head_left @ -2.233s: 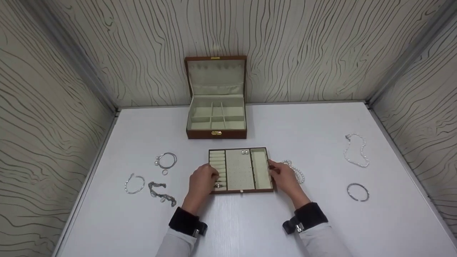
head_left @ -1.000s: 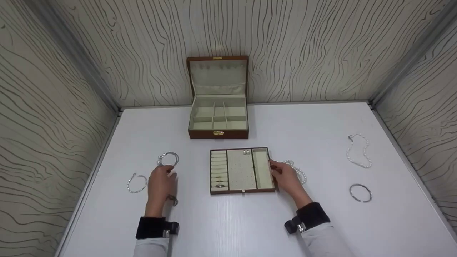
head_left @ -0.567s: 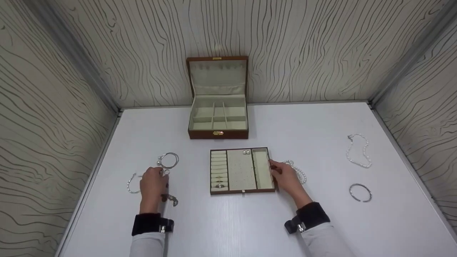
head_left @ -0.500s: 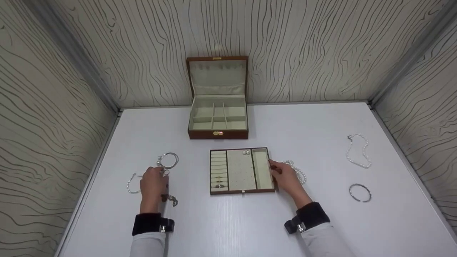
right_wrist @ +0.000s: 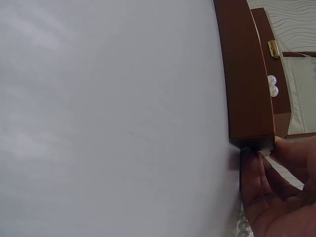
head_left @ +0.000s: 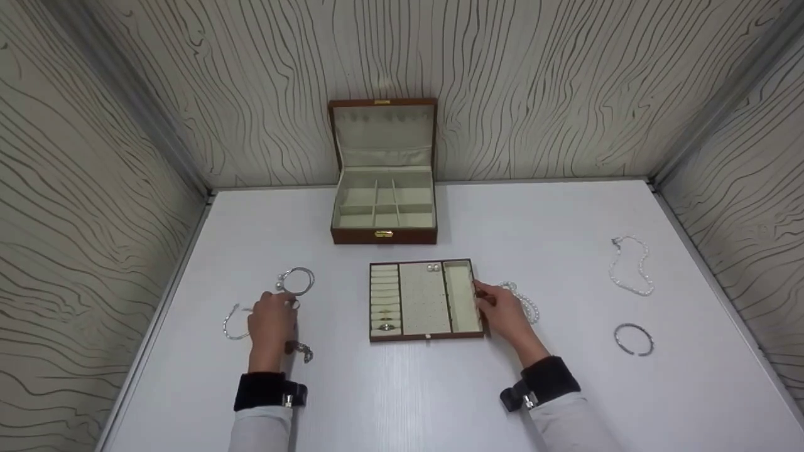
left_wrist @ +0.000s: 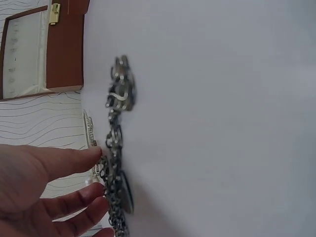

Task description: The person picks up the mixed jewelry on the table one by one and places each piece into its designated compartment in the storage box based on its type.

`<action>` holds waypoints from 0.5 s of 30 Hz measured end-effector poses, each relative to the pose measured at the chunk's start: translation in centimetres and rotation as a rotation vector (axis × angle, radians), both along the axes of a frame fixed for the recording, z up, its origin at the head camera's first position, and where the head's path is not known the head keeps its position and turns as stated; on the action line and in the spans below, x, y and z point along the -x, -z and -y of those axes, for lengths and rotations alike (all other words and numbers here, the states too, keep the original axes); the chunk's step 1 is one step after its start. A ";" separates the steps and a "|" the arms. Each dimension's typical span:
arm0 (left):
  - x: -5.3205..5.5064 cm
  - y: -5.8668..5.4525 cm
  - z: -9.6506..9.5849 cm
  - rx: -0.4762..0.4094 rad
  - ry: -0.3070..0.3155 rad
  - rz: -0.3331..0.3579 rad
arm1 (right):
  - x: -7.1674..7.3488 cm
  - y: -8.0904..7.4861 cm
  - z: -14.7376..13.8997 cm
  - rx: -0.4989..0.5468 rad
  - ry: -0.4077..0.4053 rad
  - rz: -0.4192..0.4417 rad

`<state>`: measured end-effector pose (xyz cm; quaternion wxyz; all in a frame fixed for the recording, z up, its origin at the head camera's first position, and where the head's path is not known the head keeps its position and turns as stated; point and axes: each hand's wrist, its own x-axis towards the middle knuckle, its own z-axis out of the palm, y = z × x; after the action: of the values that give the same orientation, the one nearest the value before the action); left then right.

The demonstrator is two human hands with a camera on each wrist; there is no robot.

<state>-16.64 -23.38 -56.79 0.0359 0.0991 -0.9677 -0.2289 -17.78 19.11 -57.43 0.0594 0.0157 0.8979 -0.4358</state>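
At the left of the table, my left hand (head_left: 271, 326) has its fingertips at a small ring (head_left: 296, 304) and appears to pinch its edge. In the left wrist view the ring is hidden behind a dark chain bracelet (left_wrist: 114, 138), which lies beside the fingers. My right hand (head_left: 505, 314) grips the right side of a brown-edged jewelry tray (head_left: 426, 301), thumb on top and fingers against its outer wall. That tray holds ring rolls with a couple of rings (head_left: 386, 327) and a pair of pearl earrings (head_left: 433, 267).
Behind the tray stands a brown jewelry box (head_left: 384, 236), lid raised. A pearl-ended bangle (head_left: 304, 272) and a silver bracelet (head_left: 227, 326) lie near the left hand. Beside the right hand is a pearl strand (head_left: 531, 309); farther right are a pearl necklace (head_left: 642, 270) and an open bangle (head_left: 619, 339).
My left hand has left the tray's ring rolls and moved left to the small ring, which has shifted slightly. My right hand has stayed on the tray's side.
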 end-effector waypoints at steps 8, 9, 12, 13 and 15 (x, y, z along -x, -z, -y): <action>-0.1 -0.3 -0.3 -0.011 -0.016 -0.002 | 0.1 0.1 0.0 0.008 0.000 -0.005; -0.2 -0.3 -0.4 -0.013 -0.019 0.000 | 0.1 0.1 0.0 0.010 0.000 -0.006; -0.2 -0.4 -0.5 -0.023 -0.026 0.005 | 0.1 0.1 0.0 0.010 -0.001 -0.011; -0.2 -0.4 -0.6 -0.025 -0.031 0.007 | 0.1 0.2 0.0 0.010 -0.001 -0.014; -0.3 -0.4 -0.7 -0.037 -0.041 0.015 | 0.1 0.2 0.0 0.006 -0.003 -0.018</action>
<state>-16.39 -22.68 -56.41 0.0316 0.1210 -0.9613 -0.2453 -17.84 19.14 -57.60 0.0520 0.0103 0.8971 -0.4387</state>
